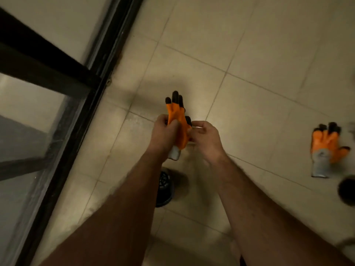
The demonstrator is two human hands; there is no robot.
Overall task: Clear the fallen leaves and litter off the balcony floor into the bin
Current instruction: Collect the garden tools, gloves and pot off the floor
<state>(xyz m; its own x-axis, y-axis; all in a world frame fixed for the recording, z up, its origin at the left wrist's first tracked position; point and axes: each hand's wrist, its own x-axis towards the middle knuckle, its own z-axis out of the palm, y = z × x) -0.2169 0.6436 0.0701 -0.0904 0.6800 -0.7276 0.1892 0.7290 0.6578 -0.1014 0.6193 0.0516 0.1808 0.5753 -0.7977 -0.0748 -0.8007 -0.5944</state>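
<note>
An orange work glove (pixel 175 117) with black fingertips and a grey cuff is held up over the tiled floor at mid-frame. My left hand (pixel 164 134) grips its left side, fingers curled round the palm part. My right hand (pixel 204 137) pinches its right edge near the thumb. A second matching glove (pixel 325 148) lies flat on the tiles at the right, apart from both hands. No leaves, litter or bin show in this view.
A black metal door or railing frame (pixel 82 104) with glass panes runs along the left. A dark shoe (pixel 164 186) shows below my forearms. A dark round object (pixel 347 190) sits at the right edge. Beige floor tiles (pixel 249 54) stretch ahead.
</note>
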